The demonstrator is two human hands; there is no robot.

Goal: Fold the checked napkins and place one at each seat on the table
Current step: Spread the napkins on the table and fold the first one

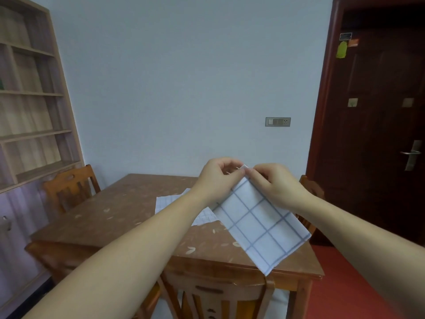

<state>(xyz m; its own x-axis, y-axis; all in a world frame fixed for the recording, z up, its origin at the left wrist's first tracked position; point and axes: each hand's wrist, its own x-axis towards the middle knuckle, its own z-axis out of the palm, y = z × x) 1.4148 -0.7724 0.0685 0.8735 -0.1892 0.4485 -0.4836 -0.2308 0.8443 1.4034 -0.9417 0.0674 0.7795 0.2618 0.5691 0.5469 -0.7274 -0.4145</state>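
A dark wooden door (379, 125) stands closed well to the right of the right grip (273, 183), and a pale bookshelf (30, 93) rises well to the left of the left grip (216, 178). Below both spreads the brown, leaf-patterned worktop (110, 217). A near chair (216, 293) is tucked in at the edge closest to the person, a second chair (71, 187) stands at the side far left of the grips, and a third chair (310, 187) just shows behind the right forearm. From the grips hangs a white checked napkin (259, 224) with blue lines, held clear of the worktop, corner up, its lower point over the near right edge. More checked cloth (167, 200) lies flat on the worktop below and left of the left grip, partly hidden by the forearm. The two grips meet fingertip to fingertip, each pinched tight on the napkin's top corner. A switch plate (277, 121) sits on the wall above the right grip.
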